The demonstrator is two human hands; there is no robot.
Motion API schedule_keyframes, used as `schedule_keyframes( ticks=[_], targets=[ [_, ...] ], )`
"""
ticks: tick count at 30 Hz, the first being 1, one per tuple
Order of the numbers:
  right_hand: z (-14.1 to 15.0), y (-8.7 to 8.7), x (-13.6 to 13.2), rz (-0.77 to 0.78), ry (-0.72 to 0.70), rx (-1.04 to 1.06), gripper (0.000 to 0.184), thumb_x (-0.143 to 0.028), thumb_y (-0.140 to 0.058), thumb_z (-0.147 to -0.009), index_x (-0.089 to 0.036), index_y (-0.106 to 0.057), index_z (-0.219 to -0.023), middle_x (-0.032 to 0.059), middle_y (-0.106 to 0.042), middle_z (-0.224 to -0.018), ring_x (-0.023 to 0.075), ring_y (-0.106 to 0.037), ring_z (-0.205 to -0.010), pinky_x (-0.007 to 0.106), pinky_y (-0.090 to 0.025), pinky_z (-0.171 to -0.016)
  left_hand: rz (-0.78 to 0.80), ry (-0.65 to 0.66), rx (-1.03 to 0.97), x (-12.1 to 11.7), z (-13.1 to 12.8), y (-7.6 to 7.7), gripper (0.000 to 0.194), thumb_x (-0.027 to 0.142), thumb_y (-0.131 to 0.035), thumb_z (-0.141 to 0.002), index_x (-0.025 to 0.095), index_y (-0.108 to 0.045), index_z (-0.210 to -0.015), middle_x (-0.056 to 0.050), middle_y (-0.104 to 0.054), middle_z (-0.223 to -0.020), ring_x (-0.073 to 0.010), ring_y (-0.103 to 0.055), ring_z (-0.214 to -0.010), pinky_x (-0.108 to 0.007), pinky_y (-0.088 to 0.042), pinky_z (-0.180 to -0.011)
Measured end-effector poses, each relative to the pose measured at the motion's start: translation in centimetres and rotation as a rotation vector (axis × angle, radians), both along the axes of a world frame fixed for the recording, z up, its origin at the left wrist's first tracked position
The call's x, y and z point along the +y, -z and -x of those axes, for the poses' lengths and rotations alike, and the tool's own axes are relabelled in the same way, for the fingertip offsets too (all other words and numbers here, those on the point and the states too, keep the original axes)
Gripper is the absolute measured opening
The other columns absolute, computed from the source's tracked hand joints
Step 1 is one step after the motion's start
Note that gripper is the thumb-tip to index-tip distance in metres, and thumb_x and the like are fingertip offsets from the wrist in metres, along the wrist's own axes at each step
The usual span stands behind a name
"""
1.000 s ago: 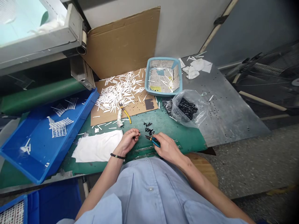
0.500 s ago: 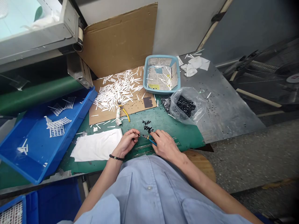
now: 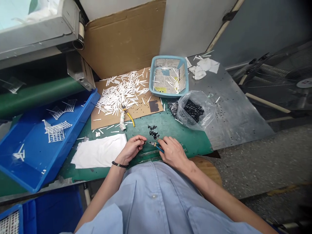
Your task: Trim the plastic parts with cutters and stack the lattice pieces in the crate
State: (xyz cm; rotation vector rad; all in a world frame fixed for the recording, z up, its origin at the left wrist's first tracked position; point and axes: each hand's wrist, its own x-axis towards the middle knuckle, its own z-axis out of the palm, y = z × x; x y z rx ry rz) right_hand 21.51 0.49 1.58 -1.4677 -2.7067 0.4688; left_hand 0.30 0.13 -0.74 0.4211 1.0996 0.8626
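At my far left the blue tray lies at an angle, with white lattice pieces in it, then a folded white cloth close by my left wrist. Beyond it, white sticks lie heaped on flat cardboard, and yellow-handled pliers, one grip wrapped in white, rest across its edge. Farther right stand a light-blue basket lined with newspaper and an open clear bag full of black bits, behind my right hand. My left hand is curled, thumb and forefinger pinching a tiny black piece, too small to make out. A loose pile of shiny black pieces sits on the green tabletop just past my hands. My right hand is closed around blue-handled pliers, their metal tip pointing left, just short of the pinched piece.
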Motion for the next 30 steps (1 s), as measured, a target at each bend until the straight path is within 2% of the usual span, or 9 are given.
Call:
schedule_keyframes(
  ticks=[7,19,26,30],
  targets=[
    [0.3,-0.2,-0.2,-0.004,-0.023,-0.027,0.033,-0.021,-0.056,-0.083,-0.017,-0.056,-0.116,0.0094,-0.057,-0.100,0.0249,-0.047,-0.090,0.036,-0.034,-0.078,-0.020,0.020,0.021,0.0,-0.3,-0.3,0.013,0.017,-0.070,-0.068,0.015,-0.063,-0.079,0.002,-0.053,-0.067,-0.0049,-0.041,-0.057,-0.017,-0.030,-0.053],
    [0.7,-0.6,-0.6,-0.026,-0.038,-0.070,0.031,-0.023,-0.058,-0.083,-0.017,-0.056,-0.113,0.0077,-0.056,-0.097,0.0233,-0.047,-0.088,0.035,-0.033,-0.075,-0.005,0.104,0.162,-0.2,-0.4,-0.8,0.016,0.021,-0.069,-0.065,0.013,-0.065,-0.079,0.003,-0.052,-0.064,-0.0051,-0.039,-0.054,-0.019,-0.026,-0.052],
    [1.0,-0.9,-0.7,-0.033,-0.074,-0.110,0.021,-0.021,-0.055,-0.085,-0.018,-0.058,-0.106,0.0075,-0.057,-0.093,0.0225,-0.050,-0.086,0.034,-0.033,-0.073,0.064,0.145,0.234,0.1,-0.3,-1.3,0.019,0.019,-0.068,-0.060,0.012,-0.066,-0.077,0.001,-0.057,-0.065,-0.0048,-0.040,-0.053,-0.020,-0.025,-0.050],
    [1.1,-0.7,-0.9,0.023,-0.060,-0.143,0.017,-0.017,-0.049,-0.088,-0.020,-0.060,-0.100,0.0055,-0.060,-0.088,0.0198,-0.053,-0.079,0.031,-0.032,-0.063,0.084,0.169,0.243,0.2,-0.3,-1.4,0.018,0.018,-0.068,-0.059,0.011,-0.066,-0.075,0.001,-0.058,-0.064,-0.0042,-0.039,-0.050,-0.020,-0.023,-0.048]
  ],
)
